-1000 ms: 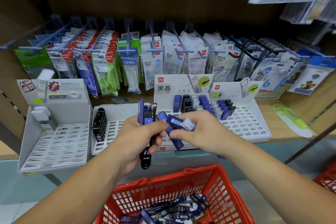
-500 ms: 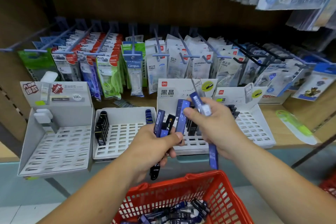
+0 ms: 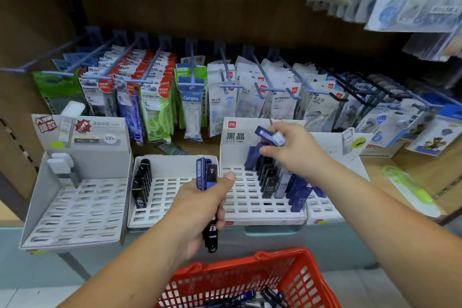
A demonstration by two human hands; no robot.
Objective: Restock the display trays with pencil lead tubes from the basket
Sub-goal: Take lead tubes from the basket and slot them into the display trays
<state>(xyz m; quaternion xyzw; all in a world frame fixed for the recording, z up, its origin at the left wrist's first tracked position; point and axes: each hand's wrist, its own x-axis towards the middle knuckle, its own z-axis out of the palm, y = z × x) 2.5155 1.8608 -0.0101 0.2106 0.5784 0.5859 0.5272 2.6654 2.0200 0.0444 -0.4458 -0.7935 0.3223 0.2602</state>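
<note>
Right hand (image 3: 292, 155) has moved up over the white slotted display tray (image 3: 247, 207), pinching one blue plastic lead tube (image 3: 268, 135) for slotting. Left hand (image 3: 200, 210) clamps a spare bundle of blue and black tubes (image 3: 207, 177) as feed stock; more lie in the red plastic basket (image 3: 250, 280).

- Left hand (image 3: 197, 210): wearing nothing, no glove, ring or watch showing.
- Right hand (image 3: 292, 150): likewise going bare, nothing on fingers or wrist.
- Both forearms are showing bare right down to the bottom frame edge; no sleeve, cuff or strap is coming into view.
- Thumbnail on left hand is showing short, unpainted.
</note>
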